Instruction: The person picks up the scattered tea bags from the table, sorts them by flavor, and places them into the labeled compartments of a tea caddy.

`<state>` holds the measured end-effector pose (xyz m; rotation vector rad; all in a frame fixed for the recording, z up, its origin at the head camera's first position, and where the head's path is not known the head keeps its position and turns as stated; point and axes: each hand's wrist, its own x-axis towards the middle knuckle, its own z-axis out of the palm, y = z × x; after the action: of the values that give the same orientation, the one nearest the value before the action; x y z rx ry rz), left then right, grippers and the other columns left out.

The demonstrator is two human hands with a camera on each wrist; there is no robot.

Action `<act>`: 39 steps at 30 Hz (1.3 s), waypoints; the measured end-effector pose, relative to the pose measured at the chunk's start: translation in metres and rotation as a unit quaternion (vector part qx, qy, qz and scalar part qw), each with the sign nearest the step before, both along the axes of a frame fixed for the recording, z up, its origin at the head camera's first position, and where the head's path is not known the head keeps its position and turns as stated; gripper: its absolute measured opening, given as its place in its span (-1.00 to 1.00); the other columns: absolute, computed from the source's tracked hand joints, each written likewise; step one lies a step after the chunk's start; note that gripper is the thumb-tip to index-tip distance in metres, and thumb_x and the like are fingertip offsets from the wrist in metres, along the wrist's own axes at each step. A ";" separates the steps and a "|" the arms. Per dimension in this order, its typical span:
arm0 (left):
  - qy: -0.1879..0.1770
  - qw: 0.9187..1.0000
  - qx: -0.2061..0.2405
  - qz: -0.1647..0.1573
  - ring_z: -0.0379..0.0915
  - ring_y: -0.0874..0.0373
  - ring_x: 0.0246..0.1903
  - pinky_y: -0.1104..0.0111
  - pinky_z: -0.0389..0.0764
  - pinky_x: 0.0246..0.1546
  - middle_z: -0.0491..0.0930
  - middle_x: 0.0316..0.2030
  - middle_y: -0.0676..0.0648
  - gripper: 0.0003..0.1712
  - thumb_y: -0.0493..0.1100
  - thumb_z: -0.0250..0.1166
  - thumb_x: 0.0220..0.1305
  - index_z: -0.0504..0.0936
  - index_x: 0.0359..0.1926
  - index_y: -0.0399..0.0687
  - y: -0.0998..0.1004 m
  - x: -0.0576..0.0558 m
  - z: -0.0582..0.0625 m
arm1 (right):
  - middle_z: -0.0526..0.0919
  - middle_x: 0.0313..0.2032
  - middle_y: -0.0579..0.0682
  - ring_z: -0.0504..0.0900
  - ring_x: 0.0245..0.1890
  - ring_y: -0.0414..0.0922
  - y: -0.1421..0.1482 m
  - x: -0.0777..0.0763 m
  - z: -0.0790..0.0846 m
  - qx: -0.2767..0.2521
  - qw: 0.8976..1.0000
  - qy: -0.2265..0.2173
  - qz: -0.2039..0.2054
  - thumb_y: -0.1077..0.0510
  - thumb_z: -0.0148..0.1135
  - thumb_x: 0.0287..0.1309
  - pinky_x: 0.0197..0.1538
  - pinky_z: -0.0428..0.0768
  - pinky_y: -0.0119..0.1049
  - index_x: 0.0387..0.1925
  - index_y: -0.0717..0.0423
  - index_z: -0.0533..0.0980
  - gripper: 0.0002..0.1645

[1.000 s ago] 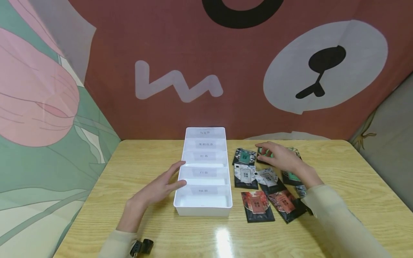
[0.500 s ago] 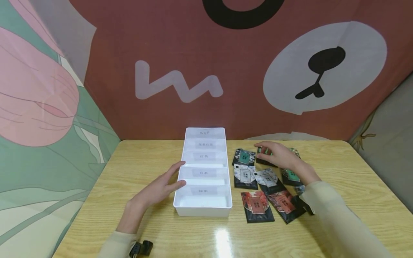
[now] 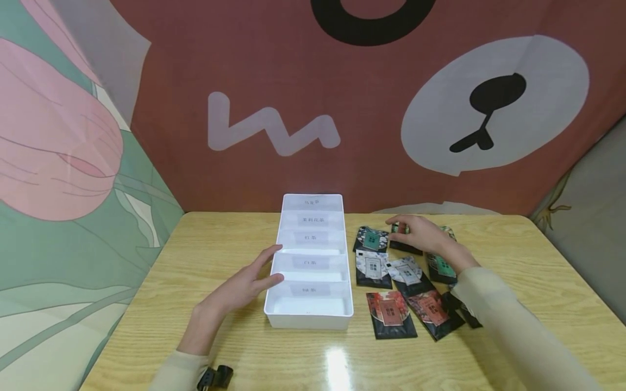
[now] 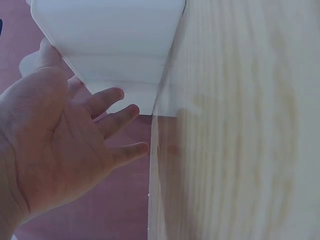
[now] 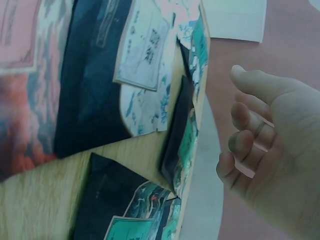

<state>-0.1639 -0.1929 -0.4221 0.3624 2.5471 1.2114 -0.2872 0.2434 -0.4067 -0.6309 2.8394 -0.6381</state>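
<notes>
Hovering above black packet point(image 3: 405, 247): right fingers point(image 3: 408, 221)

Right grip point(image 3: 424, 237) slightly farther left by a dark packet point(image 3: 406, 247), pale sleeve cuff point(image 3: 470, 281) shifted forward and left

- The person's left hand point(image 3: 237, 287) has its fingers spread, thumb apart from the pointing finger.
- The right hand point(image 3: 426, 237) has its fingers softly bent.
- The left arm point(image 3: 198, 328) reaches forward; the right arm point(image 3: 462, 257), in a pale sleeve point(image 3: 523, 334), reaches farther.
</notes>
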 end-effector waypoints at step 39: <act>-0.009 1.000 0.025 0.008 0.00 -0.01 0.52 -0.10 0.16 0.45 0.03 0.54 0.07 -0.18 0.37 0.13 0.35 -0.06 0.50 0.64 0.000 0.002 -0.001 | 0.61 -0.27 0.00 0.50 -0.37 -0.12 -0.010 -0.024 -0.019 0.045 0.996 -0.078 -0.023 -0.11 0.36 0.21 -0.31 0.46 -0.21 0.07 0.15 0.55 -0.46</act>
<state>-0.1617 -0.1927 -0.4230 0.3419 2.5128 1.2791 -0.3111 0.2330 -0.4260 -0.4810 2.7260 -0.5374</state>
